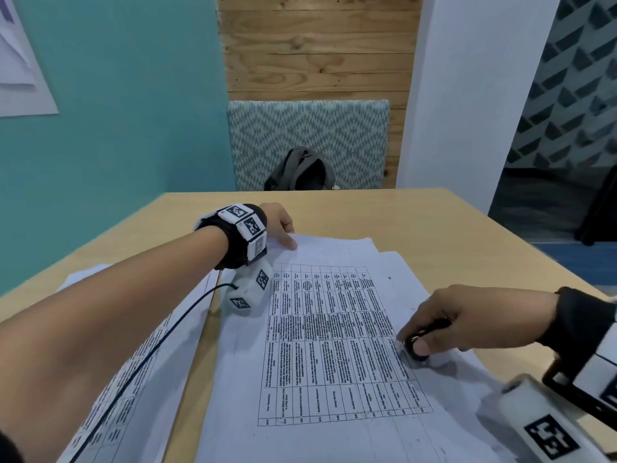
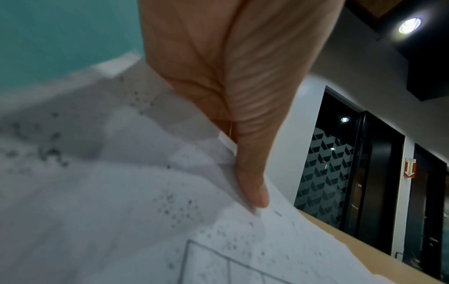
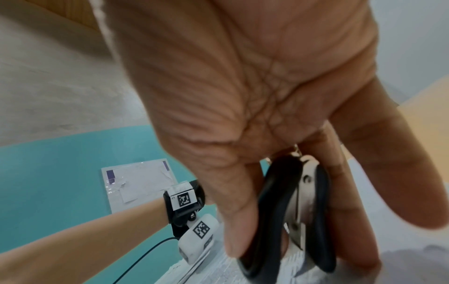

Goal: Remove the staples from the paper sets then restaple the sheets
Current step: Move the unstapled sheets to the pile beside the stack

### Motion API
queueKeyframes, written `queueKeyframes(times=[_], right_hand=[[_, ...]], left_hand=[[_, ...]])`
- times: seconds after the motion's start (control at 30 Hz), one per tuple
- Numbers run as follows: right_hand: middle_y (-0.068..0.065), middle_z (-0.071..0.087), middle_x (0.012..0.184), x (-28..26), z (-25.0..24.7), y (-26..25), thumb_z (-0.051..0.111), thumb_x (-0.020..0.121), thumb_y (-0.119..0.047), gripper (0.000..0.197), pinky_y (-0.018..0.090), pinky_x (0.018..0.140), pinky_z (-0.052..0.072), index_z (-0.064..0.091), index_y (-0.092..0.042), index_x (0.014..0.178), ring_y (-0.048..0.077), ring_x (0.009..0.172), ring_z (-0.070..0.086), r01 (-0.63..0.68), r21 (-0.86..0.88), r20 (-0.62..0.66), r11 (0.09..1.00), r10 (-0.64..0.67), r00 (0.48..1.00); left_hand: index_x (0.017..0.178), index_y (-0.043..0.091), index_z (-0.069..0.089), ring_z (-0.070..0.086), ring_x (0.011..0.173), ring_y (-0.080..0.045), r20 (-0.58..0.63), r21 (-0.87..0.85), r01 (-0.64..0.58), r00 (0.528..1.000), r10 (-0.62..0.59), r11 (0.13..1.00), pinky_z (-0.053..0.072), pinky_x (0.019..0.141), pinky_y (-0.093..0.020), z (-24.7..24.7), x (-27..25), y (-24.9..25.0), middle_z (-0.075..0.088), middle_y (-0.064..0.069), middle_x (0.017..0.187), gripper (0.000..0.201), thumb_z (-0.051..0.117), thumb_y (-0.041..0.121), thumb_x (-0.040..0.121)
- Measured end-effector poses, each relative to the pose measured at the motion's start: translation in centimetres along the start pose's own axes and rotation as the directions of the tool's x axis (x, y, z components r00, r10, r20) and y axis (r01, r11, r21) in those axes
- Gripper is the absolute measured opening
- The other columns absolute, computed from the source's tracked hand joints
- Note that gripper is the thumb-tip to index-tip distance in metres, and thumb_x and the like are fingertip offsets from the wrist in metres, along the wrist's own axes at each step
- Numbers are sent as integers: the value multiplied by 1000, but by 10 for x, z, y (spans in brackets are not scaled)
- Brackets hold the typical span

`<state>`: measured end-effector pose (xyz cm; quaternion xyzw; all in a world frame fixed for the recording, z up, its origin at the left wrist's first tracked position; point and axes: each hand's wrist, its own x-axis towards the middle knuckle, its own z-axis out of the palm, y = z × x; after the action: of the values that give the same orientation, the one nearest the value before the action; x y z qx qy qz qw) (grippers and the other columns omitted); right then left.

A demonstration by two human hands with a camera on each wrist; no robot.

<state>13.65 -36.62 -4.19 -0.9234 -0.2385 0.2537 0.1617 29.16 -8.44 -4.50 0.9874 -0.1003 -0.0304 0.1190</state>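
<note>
A paper set (image 1: 334, 345) printed with a table lies on the wooden desk (image 1: 450, 228). My left hand (image 1: 285, 233) pinches its far left corner; in the left wrist view the thumb (image 2: 252, 188) lies on the top sheet (image 2: 145, 211) with sheet edges tucked under it. A small dark mark (image 2: 278, 213) sits just beyond the thumb tip. My right hand (image 1: 415, 344) grips a black staple remover (image 1: 439, 324) and holds it down on the set's right edge. In the right wrist view the staple remover (image 3: 291, 221) sits between thumb and fingers, metal jaws pointing at the paper.
More printed sheets (image 1: 133, 379) lie at the left, and further sheets (image 1: 394, 259) stick out under the set at the far right. A dark backpack (image 1: 300, 172) rests on a patterned bench (image 1: 307, 128) beyond the desk. A black cable (image 1: 150, 349) runs along my left forearm.
</note>
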Motion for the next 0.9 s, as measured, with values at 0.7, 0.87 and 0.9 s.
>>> queueKeyframes(times=[0.7,0.87,0.9], right_hand=[[3,63,113,-36,-90,-43,63,86,-19,25,15,56,53,63,-20,111,6,86,60,258,192,-784,947,-10,620],[-15,44,129,-59,-86,-50,74,49,-68,63,11,61,51,70,-32,101,5,85,68,550,202,-835,810,-151,529],[-13,44,132,-63,-84,-51,75,44,-69,68,12,63,51,71,-32,102,7,88,68,592,214,-828,777,-178,532]], left_hand=[[100,12,64,48,78,-13,-842,62,-239,508,180,969,35,69,-24,-188,-127,80,54,3,87,24,60,32,87],[91,16,69,51,78,-13,-823,223,-295,454,342,929,40,72,-26,-167,-169,90,58,4,84,20,63,34,84],[89,15,69,51,79,-14,-799,242,-321,470,376,916,43,74,-28,-161,-176,90,58,3,84,19,65,33,83]])
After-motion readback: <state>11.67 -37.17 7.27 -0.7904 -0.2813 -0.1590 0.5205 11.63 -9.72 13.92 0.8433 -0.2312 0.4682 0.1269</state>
